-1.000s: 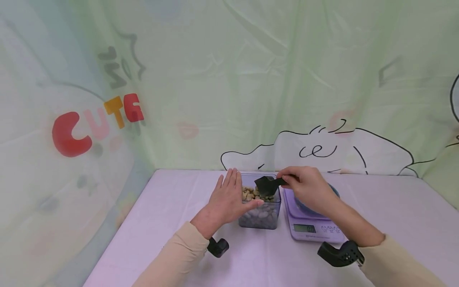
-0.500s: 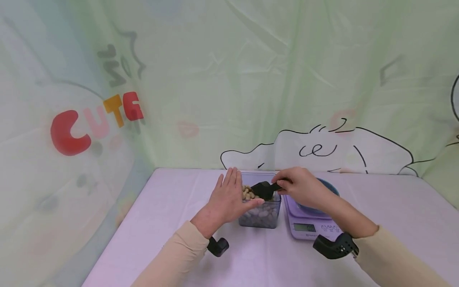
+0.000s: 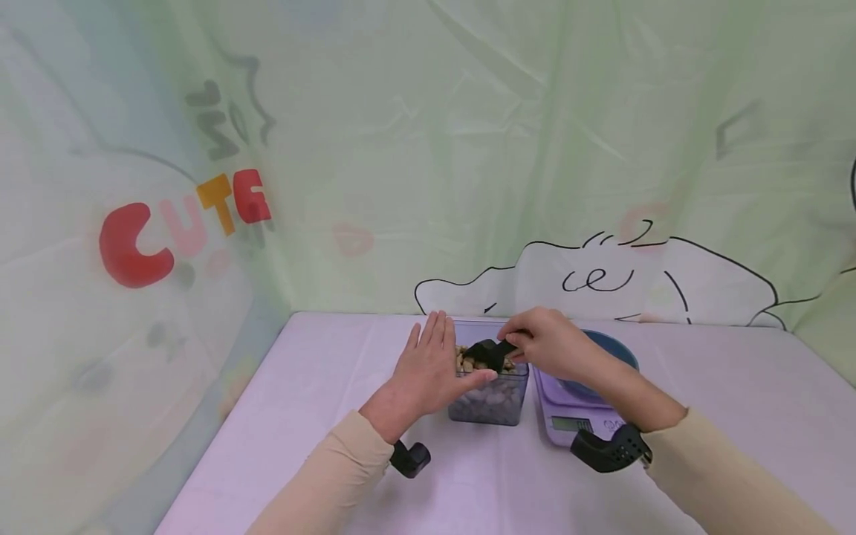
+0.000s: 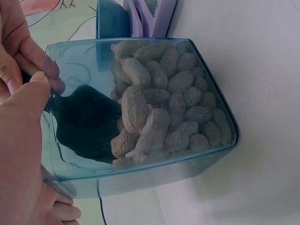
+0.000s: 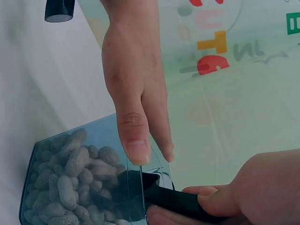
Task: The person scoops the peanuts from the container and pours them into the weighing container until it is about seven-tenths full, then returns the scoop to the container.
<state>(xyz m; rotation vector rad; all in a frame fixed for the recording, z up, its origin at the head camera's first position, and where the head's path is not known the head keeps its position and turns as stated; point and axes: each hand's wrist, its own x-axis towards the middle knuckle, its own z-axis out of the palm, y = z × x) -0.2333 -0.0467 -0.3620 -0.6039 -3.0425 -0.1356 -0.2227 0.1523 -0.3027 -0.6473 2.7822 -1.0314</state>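
Note:
A clear bluish plastic box [image 3: 488,405] holds unshelled peanuts [image 4: 161,93]. My left hand [image 3: 424,371] rests along the box's left side, fingers straight, thumb lying over the near rim. My right hand [image 3: 551,345] grips the handle of a black scoop [image 3: 487,352] from the right. The scoop's head is down inside the box among the peanuts, seen through the wall in the left wrist view. In the right wrist view the handle [image 5: 180,202] runs out over the rim into the fingers.
Right of the box stands a purple kitchen scale [image 3: 558,416] with a small display. A blue bowl [image 3: 614,348] sits on it, partly hidden by the right forearm. Both wrists carry black cameras. A printed curtain [image 3: 401,148] hangs behind the table [image 3: 334,357].
My right hand has moved left and slightly down, pushing the scoop from above the peanuts in among them. The left hand stays in place against the box.

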